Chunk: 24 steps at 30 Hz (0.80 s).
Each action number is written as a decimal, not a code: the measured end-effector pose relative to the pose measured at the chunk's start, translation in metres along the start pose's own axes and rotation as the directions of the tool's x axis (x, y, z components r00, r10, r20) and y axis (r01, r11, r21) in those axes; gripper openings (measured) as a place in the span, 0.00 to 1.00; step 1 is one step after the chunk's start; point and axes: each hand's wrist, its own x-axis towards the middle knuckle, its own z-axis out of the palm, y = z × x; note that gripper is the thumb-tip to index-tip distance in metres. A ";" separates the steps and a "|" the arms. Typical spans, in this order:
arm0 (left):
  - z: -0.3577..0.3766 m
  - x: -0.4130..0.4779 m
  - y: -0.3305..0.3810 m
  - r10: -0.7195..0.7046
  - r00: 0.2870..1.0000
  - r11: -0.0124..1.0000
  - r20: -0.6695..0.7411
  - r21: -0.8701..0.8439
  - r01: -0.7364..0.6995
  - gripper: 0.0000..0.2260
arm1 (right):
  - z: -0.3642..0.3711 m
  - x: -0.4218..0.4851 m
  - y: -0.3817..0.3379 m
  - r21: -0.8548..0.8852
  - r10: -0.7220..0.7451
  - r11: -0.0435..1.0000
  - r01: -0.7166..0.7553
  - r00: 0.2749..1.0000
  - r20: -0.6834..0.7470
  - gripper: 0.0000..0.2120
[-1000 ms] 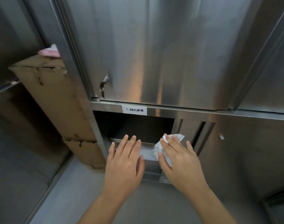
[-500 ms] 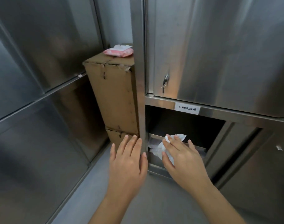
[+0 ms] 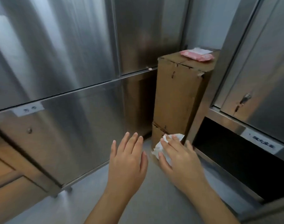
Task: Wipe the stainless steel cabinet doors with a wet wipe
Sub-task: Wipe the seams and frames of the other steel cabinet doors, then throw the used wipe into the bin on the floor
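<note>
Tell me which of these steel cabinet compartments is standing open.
The lower right compartment, under the door with the key: it shows a dark opening, while the other doors look shut.

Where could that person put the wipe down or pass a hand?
Bare: the floor between the left cabinet doors and the left hand; the cardboard box top in front of the pink wipe pack. The dark compartment on the right looks open, its depth hidden. Crowded: the box's foot, where the right hand holds the wipe.
</note>
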 end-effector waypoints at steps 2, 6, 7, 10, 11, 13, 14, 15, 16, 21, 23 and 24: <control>-0.005 -0.002 -0.004 -0.075 0.997 0.996 -0.030 0.049 0.076 0.20 | 0.005 0.010 -0.005 0.068 -0.081 0.994 0.080 0.997 0.008 0.23; -0.016 -0.009 -0.011 -0.217 0.974 0.961 -0.065 0.160 0.224 0.20 | 0.014 0.025 -0.017 0.208 -0.229 0.952 0.224 0.973 0.000 0.23; -0.020 -0.013 -0.014 -0.245 0.967 0.949 -0.071 0.184 0.255 0.20 | 0.016 0.028 -0.023 0.228 -0.263 0.939 0.257 0.965 -0.004 0.23; -0.033 -0.031 -0.026 -0.332 0.939 0.905 -0.092 0.249 0.344 0.21 | 0.023 0.034 -0.046 0.306 -0.364 0.885 0.352 0.931 -0.018 0.22; -0.039 -0.038 -0.031 -0.359 0.928 0.889 -0.105 0.265 0.374 0.21 | 0.025 0.035 -0.055 0.333 -0.395 0.863 0.379 0.918 -0.020 0.22; -0.051 -0.051 -0.040 -0.414 0.902 0.852 -0.123 0.296 0.431 0.21 | 0.028 0.035 -0.076 0.385 -0.458 0.815 0.434 0.888 -0.032 0.22; -0.057 -0.058 -0.045 -0.439 0.888 0.833 -0.134 0.310 0.459 0.21 | 0.028 0.035 -0.087 0.406 -0.490 0.787 0.465 0.870 -0.047 0.22; -0.066 -0.068 -0.052 -0.470 0.869 0.807 -0.157 0.322 0.494 0.21 | 0.027 0.034 -0.104 0.428 -0.530 0.751 0.503 0.846 -0.065 0.22; -0.072 -0.073 -0.055 -0.483 0.858 0.794 -0.173 0.326 0.513 0.21 | 0.027 0.033 -0.112 0.435 -0.549 0.732 0.524 0.832 -0.080 0.22; -0.116 -0.127 -0.083 -0.583 0.771 0.663 -0.256 0.399 0.634 0.20 | 0.015 0.017 -0.188 0.515 -0.655 0.579 0.632 0.737 -0.167 0.23; -0.136 -0.151 -0.096 -0.615 0.734 0.606 -0.290 0.421 0.675 0.20 | 0.009 0.006 -0.222 0.531 -0.692 0.510 0.676 0.690 -0.213 0.23; -0.147 -0.164 -0.102 -0.624 0.716 0.579 -0.313 0.429 0.693 0.20 | 0.006 0.000 -0.240 0.534 -0.709 0.476 0.699 0.664 -0.237 0.23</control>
